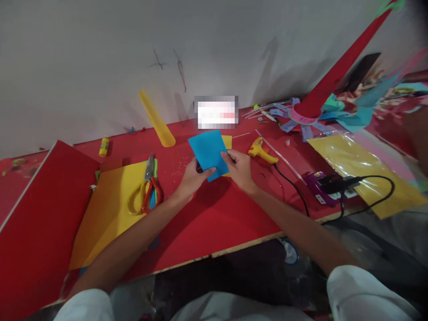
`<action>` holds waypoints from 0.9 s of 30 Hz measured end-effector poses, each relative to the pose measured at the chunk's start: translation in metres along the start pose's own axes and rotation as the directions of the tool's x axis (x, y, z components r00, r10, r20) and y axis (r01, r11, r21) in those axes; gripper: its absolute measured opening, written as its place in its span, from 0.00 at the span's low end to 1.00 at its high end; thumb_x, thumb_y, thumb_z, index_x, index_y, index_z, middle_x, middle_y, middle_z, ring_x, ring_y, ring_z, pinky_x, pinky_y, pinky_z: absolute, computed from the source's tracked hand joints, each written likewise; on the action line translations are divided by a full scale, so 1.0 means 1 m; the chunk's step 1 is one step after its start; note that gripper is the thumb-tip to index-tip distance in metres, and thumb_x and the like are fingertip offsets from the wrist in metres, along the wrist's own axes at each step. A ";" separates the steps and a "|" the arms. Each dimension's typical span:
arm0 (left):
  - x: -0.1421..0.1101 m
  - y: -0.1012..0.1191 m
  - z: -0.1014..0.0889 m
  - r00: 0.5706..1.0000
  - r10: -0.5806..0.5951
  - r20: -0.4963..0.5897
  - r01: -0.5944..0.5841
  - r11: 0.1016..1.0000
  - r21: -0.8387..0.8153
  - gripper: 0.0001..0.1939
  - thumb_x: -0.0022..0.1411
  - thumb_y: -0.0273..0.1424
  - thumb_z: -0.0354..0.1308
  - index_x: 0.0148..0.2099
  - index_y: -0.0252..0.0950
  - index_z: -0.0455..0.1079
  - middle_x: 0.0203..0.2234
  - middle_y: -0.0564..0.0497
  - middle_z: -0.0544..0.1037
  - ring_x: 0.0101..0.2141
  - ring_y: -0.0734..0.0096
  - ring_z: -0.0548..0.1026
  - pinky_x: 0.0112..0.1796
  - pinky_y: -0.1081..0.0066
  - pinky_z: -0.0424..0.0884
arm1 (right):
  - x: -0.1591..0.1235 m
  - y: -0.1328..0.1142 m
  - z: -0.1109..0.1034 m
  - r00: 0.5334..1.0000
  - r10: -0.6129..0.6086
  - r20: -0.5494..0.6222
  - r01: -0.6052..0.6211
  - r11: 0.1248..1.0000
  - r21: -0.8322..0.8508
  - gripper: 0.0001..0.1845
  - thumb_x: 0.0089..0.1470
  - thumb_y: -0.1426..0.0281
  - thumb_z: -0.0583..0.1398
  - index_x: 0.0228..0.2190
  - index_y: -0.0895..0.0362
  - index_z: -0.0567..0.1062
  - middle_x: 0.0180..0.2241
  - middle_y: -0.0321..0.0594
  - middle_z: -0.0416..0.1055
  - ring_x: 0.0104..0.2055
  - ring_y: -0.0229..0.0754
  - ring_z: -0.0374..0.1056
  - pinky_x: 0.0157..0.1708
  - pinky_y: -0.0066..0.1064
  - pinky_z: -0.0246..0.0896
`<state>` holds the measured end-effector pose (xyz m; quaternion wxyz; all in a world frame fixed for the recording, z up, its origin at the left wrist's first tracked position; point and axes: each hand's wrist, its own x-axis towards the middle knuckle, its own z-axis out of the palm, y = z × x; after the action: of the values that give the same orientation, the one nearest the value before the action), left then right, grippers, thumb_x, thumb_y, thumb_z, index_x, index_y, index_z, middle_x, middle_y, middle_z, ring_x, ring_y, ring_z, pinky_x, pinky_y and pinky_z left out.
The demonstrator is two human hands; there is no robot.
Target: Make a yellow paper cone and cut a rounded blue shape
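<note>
Between my two hands is a piece of blue paper (209, 150), held up over the red table. My left hand (194, 178) pinches its lower left edge, thumb on top. At the right edge, my right hand (239, 167) grips the same sheet with thumb and fingers. A small yellow paper (227, 142) shows partly behind the blue one; whether it is held or lies on the table I cannot tell. Just right of my right hand lies a yellow glue gun (262, 151). Scissors (147, 189) with red and yellow handles rest on yellow sheets (113, 187) to the left.
A rolled yellow paper tube (157, 119) and a glue stick (104, 147) are at the back left. A tall red paper cone (341, 67) stands at right, near a purple power strip (321, 187) with black cables. A red board (43, 223) leans at far left.
</note>
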<state>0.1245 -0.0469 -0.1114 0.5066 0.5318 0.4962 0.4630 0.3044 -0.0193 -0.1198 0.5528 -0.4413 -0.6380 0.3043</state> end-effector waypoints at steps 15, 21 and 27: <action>0.007 -0.010 -0.007 0.999 0.024 0.042 -0.026 0.998 0.050 0.26 0.53 0.48 0.76 0.43 0.36 0.72 0.35 0.47 0.82 0.35 0.62 0.81 0.42 0.59 0.80 | 0.010 0.014 -0.008 0.993 0.042 -0.106 -0.037 0.998 0.053 0.34 0.64 0.41 0.60 0.23 0.52 0.54 0.23 0.31 0.45 0.27 0.37 0.43 0.28 0.36 0.40; -0.004 0.000 -0.002 0.983 0.165 0.082 -0.183 0.914 0.363 0.52 0.59 0.42 0.74 0.77 0.45 0.50 0.47 0.45 0.82 0.40 0.61 0.81 0.42 0.62 0.77 | 0.011 0.020 -0.001 0.969 0.182 -0.166 -0.144 0.965 0.218 0.34 0.60 0.42 0.63 0.23 0.51 0.54 0.25 0.31 0.45 0.28 0.38 0.44 0.27 0.34 0.45; -0.010 0.006 0.005 0.968 0.240 0.070 -0.234 0.772 0.590 0.44 0.70 0.34 0.61 0.80 0.40 0.42 0.44 0.43 0.83 0.38 0.60 0.81 0.39 0.62 0.74 | 0.006 0.026 0.009 0.927 0.344 -0.152 -0.253 0.870 0.424 0.33 0.51 0.41 0.68 0.23 0.52 0.60 0.25 0.31 0.52 0.30 0.38 0.48 0.30 0.32 0.52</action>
<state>0.1293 -0.0570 -0.1053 0.2496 0.7194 0.5474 0.3471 0.3016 -0.0024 -0.1420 0.6446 -0.4450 -0.4205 0.4579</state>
